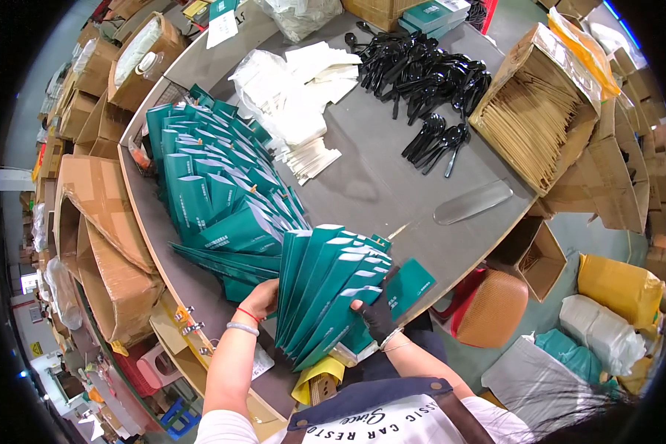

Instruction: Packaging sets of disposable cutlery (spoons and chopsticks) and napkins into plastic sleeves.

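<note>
My left hand (262, 300) and my right hand (376, 321) grip a thick fanned stack of green paper sleeves (325, 288) from its two sides, at the near edge of the table. The left fingers go behind the stack and are partly hidden. A black fingerless glove covers my right hand, with the thumb pressed on the front sleeve. Left of the stack lies a big overlapping heap of like green sleeves (207, 174), with white tips poking out of many. A loose green sleeve (411, 287) lies just right of the stack.
Beyond are white paper packets (311, 96), a pile of black plastic spoons (429, 74) and a carton of thin wooden sticks (533, 118). A clear plastic strip (472, 203) lies on the grey table (377, 163). A brown stool (492, 307) stands at the right.
</note>
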Available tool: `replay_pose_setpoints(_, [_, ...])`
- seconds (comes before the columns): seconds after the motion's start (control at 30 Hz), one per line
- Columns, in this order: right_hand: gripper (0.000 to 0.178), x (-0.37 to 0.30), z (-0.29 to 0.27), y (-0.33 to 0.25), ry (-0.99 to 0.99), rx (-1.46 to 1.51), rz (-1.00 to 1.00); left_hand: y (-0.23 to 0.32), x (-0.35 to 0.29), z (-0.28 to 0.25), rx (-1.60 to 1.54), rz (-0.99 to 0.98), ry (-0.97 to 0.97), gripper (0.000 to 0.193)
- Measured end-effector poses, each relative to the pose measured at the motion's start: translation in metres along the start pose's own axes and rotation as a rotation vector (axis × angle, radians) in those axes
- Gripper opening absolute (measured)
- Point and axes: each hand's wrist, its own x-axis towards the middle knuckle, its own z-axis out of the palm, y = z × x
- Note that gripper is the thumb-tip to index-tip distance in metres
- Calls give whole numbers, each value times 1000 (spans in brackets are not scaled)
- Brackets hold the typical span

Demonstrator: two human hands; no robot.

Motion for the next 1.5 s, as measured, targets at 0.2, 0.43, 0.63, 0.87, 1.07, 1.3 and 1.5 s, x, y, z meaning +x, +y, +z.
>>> replay_pose_setpoints(0.2, [102,1,-19,6,-166,87,17,-16,6,11,-151,10,63,36])
replay_pose_setpoints(0.43, [99,6,-29,3,-265,128,105,-19,41,51,-80,212,-181,41])
replay_pose_setpoints(0.63, [109,6,-26,-21,-340,214,141,25,22,118,1095,811,-49,52])
replay_pose_setpoints(0.87, [123,40,1,-124,-468,133,59,65,-1,123,1771,1050,319,49])
replay_pose_setpoints(1.07, [143,40,17,-286,-818,-368,-446,114,-17,156,812,1156,-60,57])
replay_pose_setpoints(1.3, [113,82,-63,-218,-994,-329,-148,135,49,156,-42,1022,-520,70])
replay_pose_setpoints(1.5, [59,90,-51,-220,-834,-31,154,150,81,223,38,751,-743,102])
